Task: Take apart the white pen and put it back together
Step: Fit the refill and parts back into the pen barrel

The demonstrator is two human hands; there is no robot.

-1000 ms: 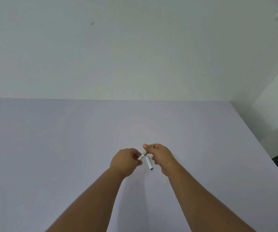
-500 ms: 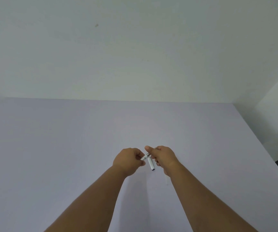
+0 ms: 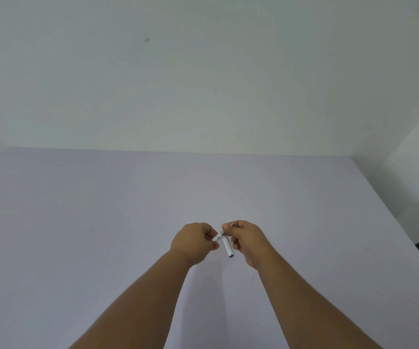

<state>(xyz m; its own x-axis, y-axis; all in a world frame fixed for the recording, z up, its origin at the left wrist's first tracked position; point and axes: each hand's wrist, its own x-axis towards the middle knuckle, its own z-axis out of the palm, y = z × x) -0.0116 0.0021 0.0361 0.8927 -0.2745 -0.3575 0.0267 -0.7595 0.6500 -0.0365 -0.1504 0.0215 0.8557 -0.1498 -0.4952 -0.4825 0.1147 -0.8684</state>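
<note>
my left hand [image 3: 194,240]: fingers pinched on slim white pen section [image 3: 217,238] | my right hand [image 3: 247,239]: clamped on its other end plus smooth white barrel [image 3: 228,247] | matte lilac table [image 3: 102,222]

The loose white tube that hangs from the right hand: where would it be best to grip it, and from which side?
Probably the bare white middle of the white tube, with the left hand coming in from the left. It points down and toward the viewer, its dark-ringed end is free, the right hand covers its top, and its left flank is open.
</note>
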